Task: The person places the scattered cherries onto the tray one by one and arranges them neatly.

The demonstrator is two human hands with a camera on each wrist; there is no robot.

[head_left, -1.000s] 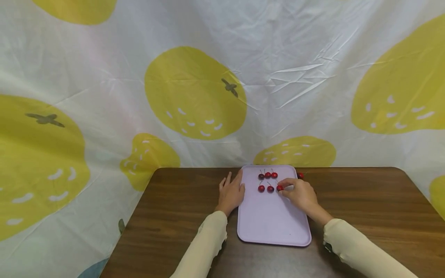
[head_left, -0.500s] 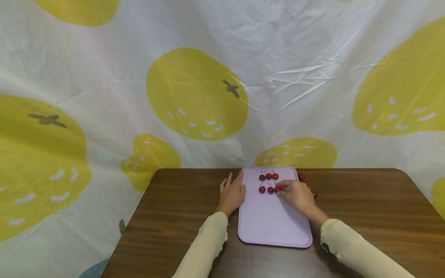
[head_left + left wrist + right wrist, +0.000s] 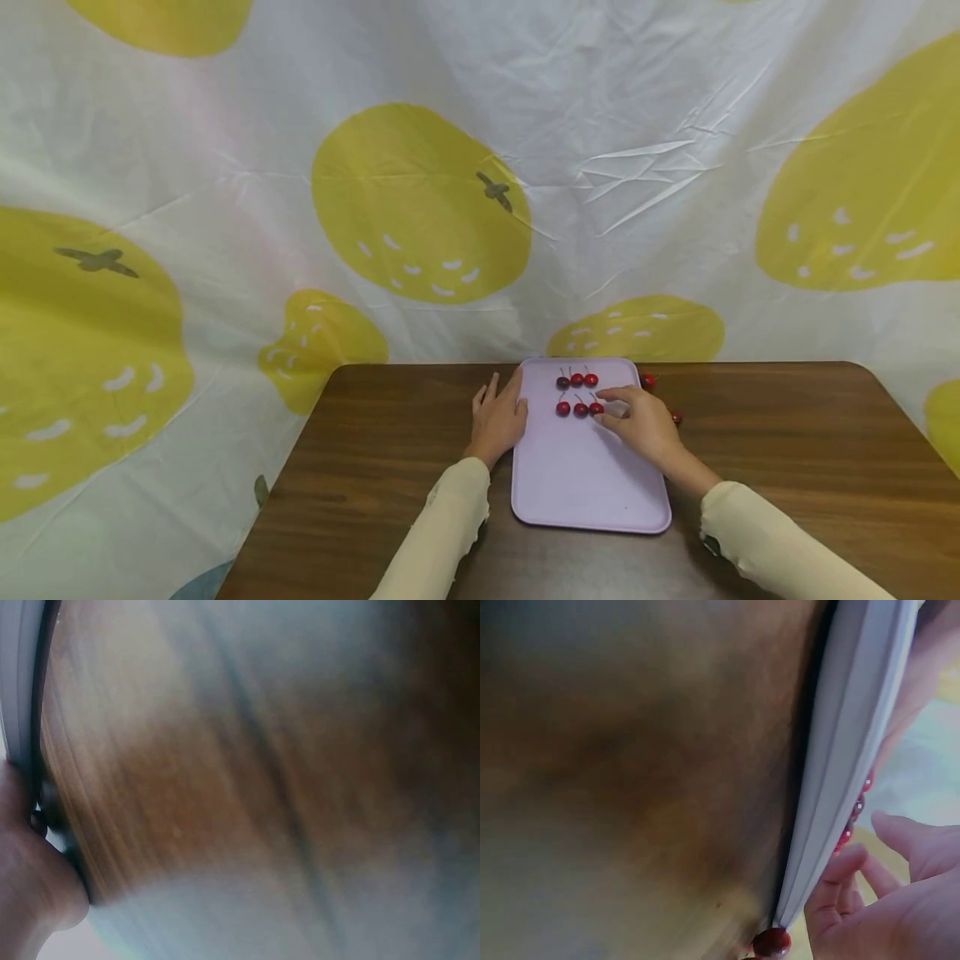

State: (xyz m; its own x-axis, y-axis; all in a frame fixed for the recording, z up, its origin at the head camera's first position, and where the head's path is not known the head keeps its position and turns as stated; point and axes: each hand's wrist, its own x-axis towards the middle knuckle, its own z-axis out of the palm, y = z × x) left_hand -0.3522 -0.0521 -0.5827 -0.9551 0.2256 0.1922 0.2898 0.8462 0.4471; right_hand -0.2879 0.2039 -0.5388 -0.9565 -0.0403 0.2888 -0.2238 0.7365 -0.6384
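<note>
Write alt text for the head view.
A right hand reaches over a purple tray, close to one of six cherries in two rows; the left hand touches the tray's left edge. More cherries lie on the table to the right; a fruit-print cloth hangs behind.

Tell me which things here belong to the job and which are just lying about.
Job, it seems:
lilac tray, left hand at its edge
six cherries on it, right hand at one
probably the loose cherries right of the tray

Just there:
brown table
fruit-print cloth behind
</note>
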